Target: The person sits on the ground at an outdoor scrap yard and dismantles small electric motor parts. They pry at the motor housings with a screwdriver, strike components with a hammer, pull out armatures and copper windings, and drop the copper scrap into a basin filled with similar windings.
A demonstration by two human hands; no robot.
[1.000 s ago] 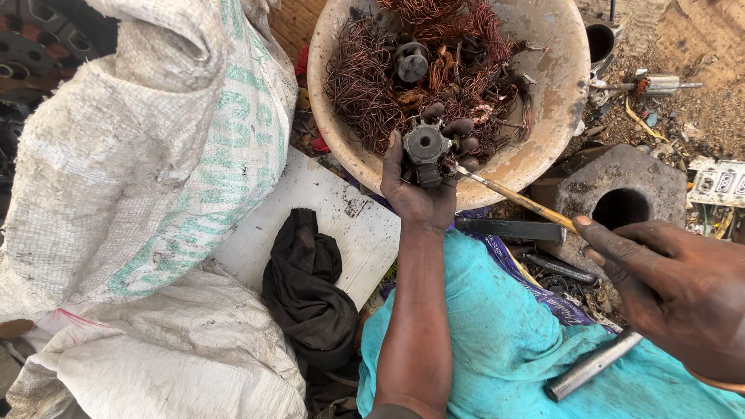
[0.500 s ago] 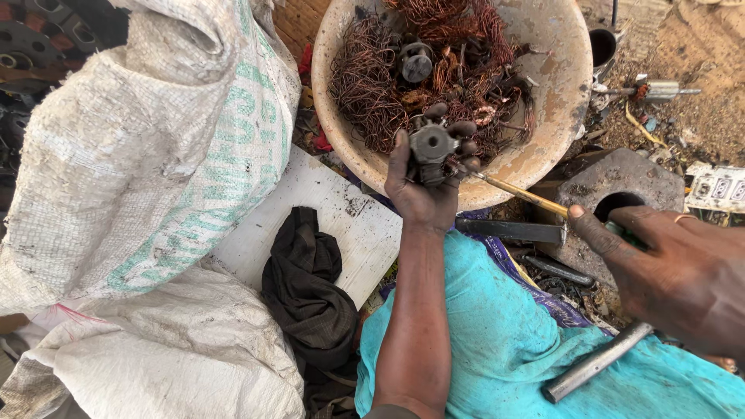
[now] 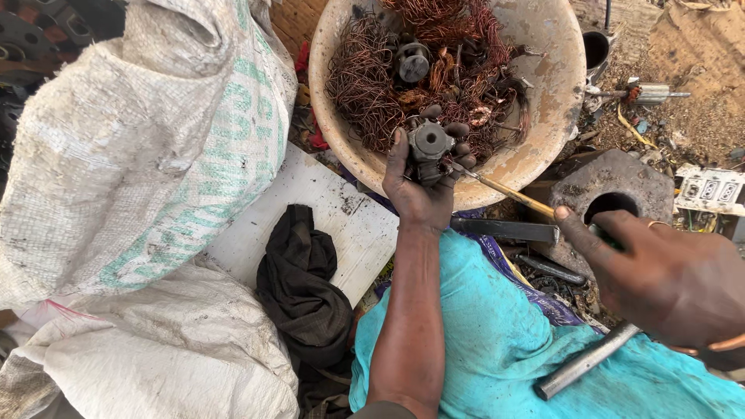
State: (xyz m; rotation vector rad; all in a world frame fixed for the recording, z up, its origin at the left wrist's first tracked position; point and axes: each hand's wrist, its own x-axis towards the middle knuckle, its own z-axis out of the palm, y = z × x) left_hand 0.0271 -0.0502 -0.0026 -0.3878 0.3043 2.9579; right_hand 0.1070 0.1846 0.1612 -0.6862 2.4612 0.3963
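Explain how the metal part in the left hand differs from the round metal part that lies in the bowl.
The metal part in the left hand is gripped at the bowl's near rim, clear of the wire; the round metal part in the bowl lies loose on the copper wire, untouched. The held one looks grey, the other darker. Both are round, dirty scrap pieces.

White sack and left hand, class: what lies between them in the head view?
A white board with a crumpled black cloth on it, between the white sack and the left hand.
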